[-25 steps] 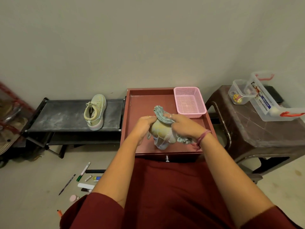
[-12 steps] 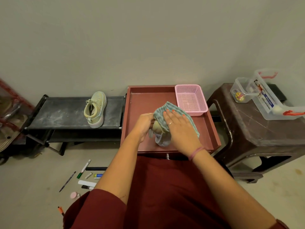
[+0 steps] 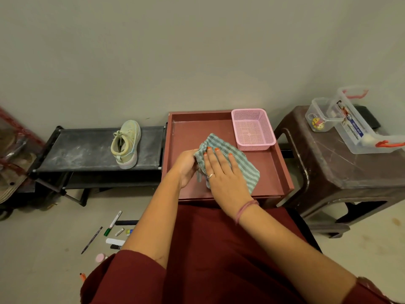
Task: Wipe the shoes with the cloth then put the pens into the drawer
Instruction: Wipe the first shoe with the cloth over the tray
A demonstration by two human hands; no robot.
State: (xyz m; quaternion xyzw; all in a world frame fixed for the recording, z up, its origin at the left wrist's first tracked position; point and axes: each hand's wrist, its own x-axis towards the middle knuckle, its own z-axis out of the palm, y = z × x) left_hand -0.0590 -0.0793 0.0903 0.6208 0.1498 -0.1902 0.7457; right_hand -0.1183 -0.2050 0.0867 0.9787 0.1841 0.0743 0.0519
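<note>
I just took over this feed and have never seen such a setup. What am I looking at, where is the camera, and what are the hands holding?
No machine here: a head-worn camera looks down at a person's bare hands. The right hand lies flat on a striped cloth over the open red drawer; the left hand grips what the cloth covers, mostly hidden. A pink basket sits in the drawer. One shoe rests on the black rack. Pens lie on the floor.

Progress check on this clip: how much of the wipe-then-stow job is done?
Done: nothing provable; one shoe sits on the black rack. In hand: the right hand presses the striped cloth over the second shoe, which the left hand holds. Left: the pens lie on the floor; the drawer holds only a pink basket.
</note>
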